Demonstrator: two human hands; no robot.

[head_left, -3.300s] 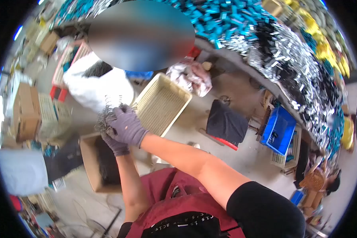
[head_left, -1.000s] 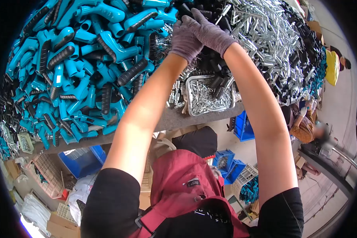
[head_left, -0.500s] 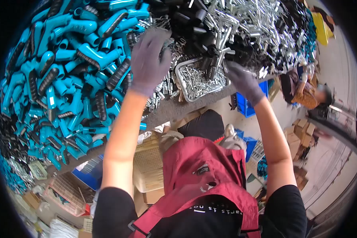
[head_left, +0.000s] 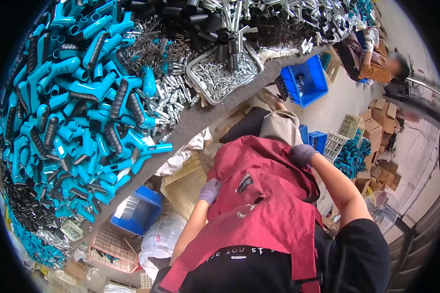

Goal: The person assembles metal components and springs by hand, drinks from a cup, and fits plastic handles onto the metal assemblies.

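My left hand (head_left: 210, 191), in a grey-purple glove, is closed at the left edge of the red apron (head_left: 249, 176) on my lap. At the apron's right edge, my right hand (head_left: 303, 155) is curled in a matching glove, its fingertips partly hidden. Both hands are away from the workbench. On the bench edge stands a metal tray (head_left: 222, 75) of small silver pins, with black tubes resting over its far side. Left of it lie loose silver metal fittings (head_left: 168, 100) and a heap of dark coil springs (head_left: 154, 53).
Turquoise pistol-shaped housings with black grips (head_left: 78, 112) pile high on the left. Below the bench are a blue crate (head_left: 303, 80), a cream basket (head_left: 181, 188), a blue bin (head_left: 139, 210) and a pink basket (head_left: 113, 249). Another person (head_left: 371, 61) sits at the far right.
Both hands have left the bench near the tray and come down to the apron at my lap. The view has shifted, showing more floor and crates.
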